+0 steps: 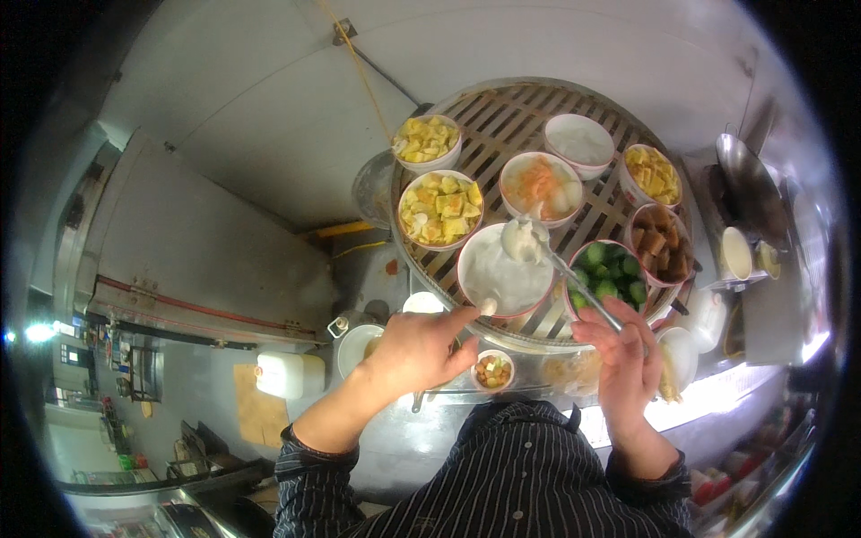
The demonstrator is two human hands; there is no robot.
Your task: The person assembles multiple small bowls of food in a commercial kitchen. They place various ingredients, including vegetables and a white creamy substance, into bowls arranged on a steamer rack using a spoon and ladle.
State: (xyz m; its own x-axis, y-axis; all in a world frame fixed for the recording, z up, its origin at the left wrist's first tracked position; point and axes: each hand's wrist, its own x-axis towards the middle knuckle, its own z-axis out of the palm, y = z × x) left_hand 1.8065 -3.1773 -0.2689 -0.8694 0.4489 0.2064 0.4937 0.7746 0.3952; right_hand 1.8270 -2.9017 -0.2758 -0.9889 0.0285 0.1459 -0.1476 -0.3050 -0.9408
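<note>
My right hand [619, 345] grips the handle of a metal ladle [572, 273], whose bowl carries a pale, soft lump. The ladle hangs over a white bowl [505, 291] filled with a whitish mass. At this bowl's near rim, the index finger of my left hand [420, 348] points out with a small white blob at its tip; the thumb is apart and the other fingers are curled. Just under my right hand stands a bowl of green cut vegetables [605, 276]. Beyond the ladle, a bowl [541, 188] holds orange shreds over something white.
Bowls of yellow chunks [441, 211], brown pieces [661, 244] and white food [579, 143] share the round slatted rack [511, 112]. A small bowl [492, 370] sits by its front edge. To the right are a wok [749, 188] and jug; a white canister [289, 375] stands left.
</note>
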